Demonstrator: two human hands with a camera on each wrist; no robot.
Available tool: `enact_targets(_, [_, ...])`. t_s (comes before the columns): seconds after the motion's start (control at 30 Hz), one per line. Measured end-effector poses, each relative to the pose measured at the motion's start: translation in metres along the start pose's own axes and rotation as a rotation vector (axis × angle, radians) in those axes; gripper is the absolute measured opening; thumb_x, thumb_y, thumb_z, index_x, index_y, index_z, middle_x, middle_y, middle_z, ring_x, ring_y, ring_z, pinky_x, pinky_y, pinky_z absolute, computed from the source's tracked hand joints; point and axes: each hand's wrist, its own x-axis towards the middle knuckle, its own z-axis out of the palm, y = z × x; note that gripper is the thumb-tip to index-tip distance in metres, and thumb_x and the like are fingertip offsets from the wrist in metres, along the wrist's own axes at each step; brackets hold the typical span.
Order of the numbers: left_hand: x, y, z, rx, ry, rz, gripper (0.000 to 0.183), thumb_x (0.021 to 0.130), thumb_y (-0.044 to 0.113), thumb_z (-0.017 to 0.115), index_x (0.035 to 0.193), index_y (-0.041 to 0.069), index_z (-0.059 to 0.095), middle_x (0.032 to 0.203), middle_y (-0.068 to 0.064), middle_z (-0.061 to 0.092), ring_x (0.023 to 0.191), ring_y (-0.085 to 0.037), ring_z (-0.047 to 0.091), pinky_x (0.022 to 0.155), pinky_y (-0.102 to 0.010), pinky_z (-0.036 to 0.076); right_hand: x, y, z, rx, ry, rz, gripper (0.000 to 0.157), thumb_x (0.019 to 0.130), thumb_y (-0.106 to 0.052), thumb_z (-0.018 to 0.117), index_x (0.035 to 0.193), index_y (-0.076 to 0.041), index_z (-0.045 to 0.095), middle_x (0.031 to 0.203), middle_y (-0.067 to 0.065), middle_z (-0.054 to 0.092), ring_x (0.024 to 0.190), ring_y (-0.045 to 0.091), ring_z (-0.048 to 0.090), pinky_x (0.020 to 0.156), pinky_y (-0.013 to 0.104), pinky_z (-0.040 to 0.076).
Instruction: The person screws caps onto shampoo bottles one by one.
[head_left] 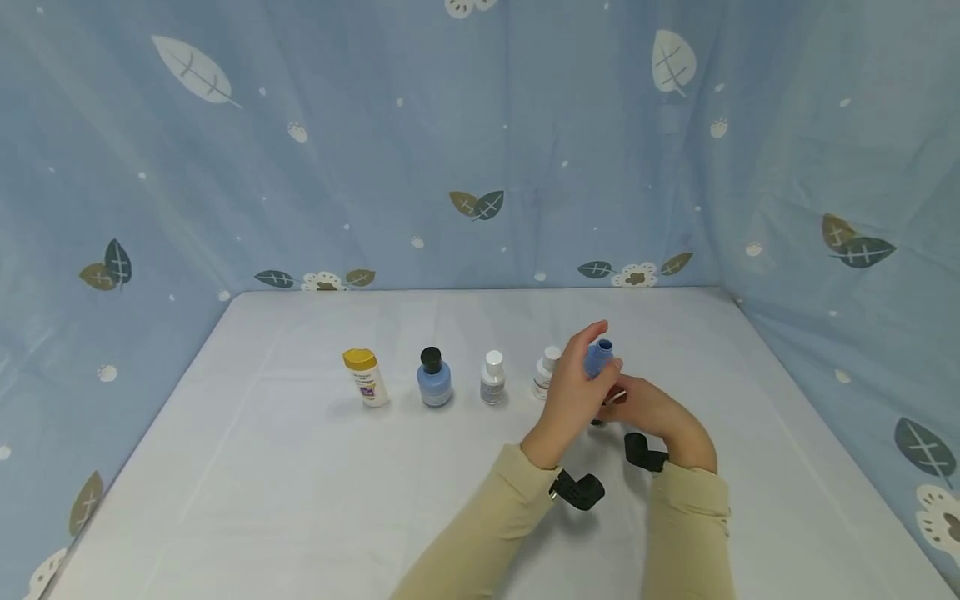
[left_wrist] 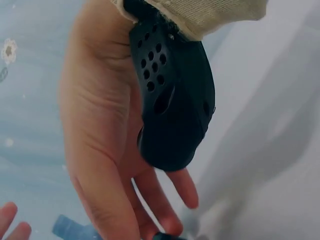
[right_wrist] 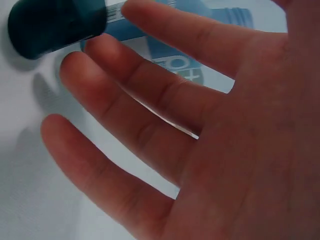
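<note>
An uncapped blue bottle is at the right end of a row, its threaded neck showing. My left hand is right beside it, thumb and index finger spread. My right hand reaches in from the right. In the right wrist view its straight fingers pass in front of the bottle; whether they touch it I cannot tell. Low beside the bottle is a black cap, near the right fingertips; in the left wrist view the same cap is partly cut off near my left fingers.
Left of my hands, in a row on the white-covered table, stand a white bottle with yellow cap, a blue bottle with black cap, a small white bottle and another white bottle. Behind hangs a blue patterned curtain.
</note>
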Motion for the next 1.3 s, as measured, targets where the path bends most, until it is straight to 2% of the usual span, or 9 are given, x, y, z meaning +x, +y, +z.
enact_targets(0.13, [0.002, -0.008, 0.009, 0.005, -0.013, -0.074, 0.051, 0.089, 0.029, 0.054, 0.135, 0.030, 0.033, 0.135, 0.010, 0.035, 0.122, -0.010, 0.035, 0.096, -0.035, 0.033, 0.003, 0.006, 0.005, -0.012, -0.012, -0.001, 0.034, 0.075, -0.024, 0.069, 0.101, -0.004, 0.059, 0.094, 0.004, 0.059, 0.084, 0.019, 0.053, 0.074, 0.038, 0.043])
enact_targets(0.33, [0.003, -0.018, 0.014, -0.012, 0.008, -0.124, 0.052, 0.089, 0.027, 0.053, 0.135, 0.033, 0.030, 0.137, 0.007, 0.033, 0.124, -0.012, 0.034, 0.096, -0.036, 0.032, 0.007, 0.012, 0.008, -0.008, -0.006, -0.051, 0.028, 0.075, -0.020, 0.068, 0.098, -0.004, 0.060, 0.090, 0.004, 0.059, 0.079, 0.018, 0.053, 0.069, 0.034, 0.043])
enact_targets(0.67, [0.002, -0.030, 0.018, 0.042, 0.022, -0.236, 0.055, 0.089, 0.025, 0.051, 0.139, 0.017, 0.029, 0.137, 0.002, 0.035, 0.123, -0.012, 0.034, 0.098, -0.035, 0.030, 0.009, 0.012, 0.002, 0.031, 0.033, -0.019, 0.034, 0.080, -0.020, 0.063, 0.111, -0.006, 0.059, 0.100, 0.009, 0.060, 0.086, 0.020, 0.055, 0.070, 0.035, 0.046])
enact_targets(0.93, [0.002, -0.040, 0.022, 0.075, -0.009, -0.241, 0.053, 0.090, 0.028, 0.050, 0.137, 0.010, 0.032, 0.137, -0.004, 0.033, 0.124, -0.015, 0.032, 0.100, -0.035, 0.028, 0.008, 0.015, -0.001, 0.067, 0.055, 0.010, 0.037, 0.085, -0.025, 0.057, 0.113, -0.001, 0.057, 0.098, 0.008, 0.062, 0.085, 0.018, 0.057, 0.069, 0.032, 0.047])
enact_targets(1.1, [0.003, -0.048, 0.024, 0.037, -0.018, -0.266, 0.050, 0.091, 0.031, 0.048, 0.136, 0.015, 0.034, 0.137, -0.001, 0.032, 0.125, -0.012, 0.030, 0.100, -0.033, 0.027, 0.007, 0.019, -0.004, 0.015, 0.120, 0.039, 0.038, 0.089, -0.026, 0.049, 0.116, -0.001, 0.055, 0.094, 0.008, 0.061, 0.078, 0.019, 0.057, 0.066, 0.032, 0.046])
enact_targets(1.3, [0.005, -0.060, 0.024, -0.058, -0.020, -0.276, 0.049, 0.090, 0.036, 0.049, 0.135, 0.023, 0.035, 0.136, 0.004, 0.032, 0.125, -0.010, 0.030, 0.100, -0.032, 0.026, 0.006, 0.025, -0.006, 0.024, 0.297, 0.112, 0.045, 0.091, -0.033, 0.043, 0.124, -0.003, 0.047, 0.102, 0.015, 0.059, 0.079, 0.023, 0.060, 0.067, 0.034, 0.047])
